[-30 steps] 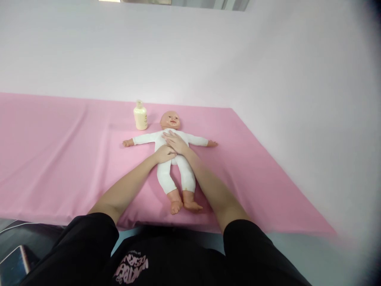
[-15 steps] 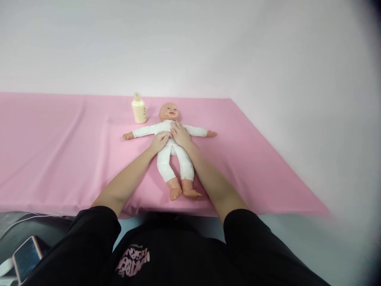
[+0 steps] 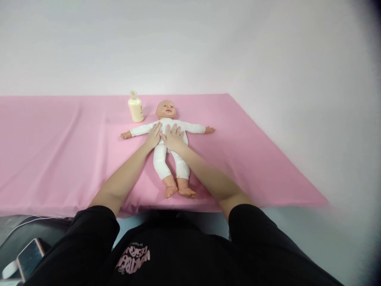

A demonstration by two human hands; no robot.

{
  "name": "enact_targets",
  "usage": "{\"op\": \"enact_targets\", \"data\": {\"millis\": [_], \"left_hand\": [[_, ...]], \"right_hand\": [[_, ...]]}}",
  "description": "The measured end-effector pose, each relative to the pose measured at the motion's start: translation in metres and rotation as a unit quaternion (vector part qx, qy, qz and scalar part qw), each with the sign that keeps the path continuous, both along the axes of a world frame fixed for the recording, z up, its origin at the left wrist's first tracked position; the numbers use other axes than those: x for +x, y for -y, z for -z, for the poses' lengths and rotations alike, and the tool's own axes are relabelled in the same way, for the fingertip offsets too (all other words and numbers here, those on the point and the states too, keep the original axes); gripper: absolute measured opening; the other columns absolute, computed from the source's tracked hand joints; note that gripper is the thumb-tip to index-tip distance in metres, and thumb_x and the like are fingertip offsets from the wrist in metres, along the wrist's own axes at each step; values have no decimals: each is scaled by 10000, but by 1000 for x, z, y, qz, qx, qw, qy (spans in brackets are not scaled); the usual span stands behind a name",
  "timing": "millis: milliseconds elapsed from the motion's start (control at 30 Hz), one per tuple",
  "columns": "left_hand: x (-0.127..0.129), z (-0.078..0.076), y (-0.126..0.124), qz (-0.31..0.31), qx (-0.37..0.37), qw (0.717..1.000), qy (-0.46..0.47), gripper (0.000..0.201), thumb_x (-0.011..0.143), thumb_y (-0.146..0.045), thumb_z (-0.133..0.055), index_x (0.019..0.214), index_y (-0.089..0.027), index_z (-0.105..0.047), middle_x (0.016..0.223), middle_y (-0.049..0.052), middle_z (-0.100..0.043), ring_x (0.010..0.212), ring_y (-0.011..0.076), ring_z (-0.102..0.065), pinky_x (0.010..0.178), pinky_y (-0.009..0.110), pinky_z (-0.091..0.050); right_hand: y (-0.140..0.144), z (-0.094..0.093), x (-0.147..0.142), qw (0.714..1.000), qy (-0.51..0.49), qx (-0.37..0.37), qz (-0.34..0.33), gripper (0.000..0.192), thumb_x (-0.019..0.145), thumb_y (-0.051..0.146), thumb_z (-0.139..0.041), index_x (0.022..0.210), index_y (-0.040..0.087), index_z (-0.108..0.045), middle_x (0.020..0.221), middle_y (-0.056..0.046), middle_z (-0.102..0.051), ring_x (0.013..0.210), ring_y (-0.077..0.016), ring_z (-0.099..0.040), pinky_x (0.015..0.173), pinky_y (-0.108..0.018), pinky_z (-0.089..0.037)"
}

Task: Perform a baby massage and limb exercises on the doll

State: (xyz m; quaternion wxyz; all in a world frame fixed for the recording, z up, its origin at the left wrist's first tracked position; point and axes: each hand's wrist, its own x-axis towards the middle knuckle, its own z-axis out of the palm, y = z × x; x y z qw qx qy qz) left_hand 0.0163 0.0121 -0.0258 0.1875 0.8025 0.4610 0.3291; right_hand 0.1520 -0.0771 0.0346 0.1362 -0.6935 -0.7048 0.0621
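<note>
A baby doll (image 3: 161,161) in a white body suit lies on its back on the pink cloth, head away from me and arms stretched out sideways. On the left edge of its torso rests my left hand (image 3: 154,136), fingers extended toward the chest. My right hand (image 3: 174,139) lies flat on the doll's belly with its fingers spread. Neither hand grasps anything. Beyond the doll's left-side arm stands a pale yellow pump bottle (image 3: 136,110), apart from both hands. The part of the torso beneath my palms is hidden.
A pink cloth (image 3: 65,159) covers the table, which meets a pale wall (image 3: 190,47) at the back. Low at the left, a phone (image 3: 30,256) and a white rounded object (image 3: 10,269) lie on a dark surface, near a white cable (image 3: 22,224).
My right hand has slid left and down from the chest to the belly, fingers now spread. My left hand has moved up along the torso's side, its fingers straightened. The view has shifted slightly.
</note>
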Motion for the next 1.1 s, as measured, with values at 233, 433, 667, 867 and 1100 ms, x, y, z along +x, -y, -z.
{"op": "enact_targets", "data": {"millis": [233,433,667,867,1100], "left_hand": [[-3,-21,17,-59,-11,992,-113,575,1046,-346,-271,1594,-203,-371,1688,76,-314,1587,255,-255,1293,531,-198],[-18,-34,21,-140,6,970,-197,587,1044,-356,-251,1542,-118,-453,1619,120,-443,1526,272,-374,1293,475,-192],[-54,-36,13,-246,66,934,-252,499,1004,-333,-317,1354,-142,-618,1381,170,-646,1314,358,-536,1157,518,-325],[-59,-32,14,-280,61,922,-259,479,1014,-359,-319,1280,-101,-622,1301,221,-654,1251,399,-539,1141,559,-282],[-54,-31,15,-282,48,924,-254,467,1007,-359,-347,1293,-89,-598,1332,245,-627,1276,421,-508,1148,585,-249]], "right_hand": [[-28,-4,24,997,-55,19,-52,652,1046,510,-333,1629,220,-288,1725,-105,-195,1586,-394,-177,1251,-649,-189],[-60,18,71,994,-101,48,-16,648,1044,504,-304,1560,121,-390,1582,-194,-454,1465,-339,-421,1222,-518,-312],[-63,31,124,992,-14,92,83,546,1034,400,-361,1338,23,-615,1425,-231,-595,1454,-370,-411,1235,-514,-237],[-50,14,103,993,-21,51,101,621,1047,401,-339,1510,3,-453,1610,-292,-362,1538,-446,-267,1231,-634,-169],[-9,-16,16,990,6,-31,-138,675,1044,516,-380,1637,214,-269,1726,-184,-118,1570,-500,-126,1208,-716,-188]]}}
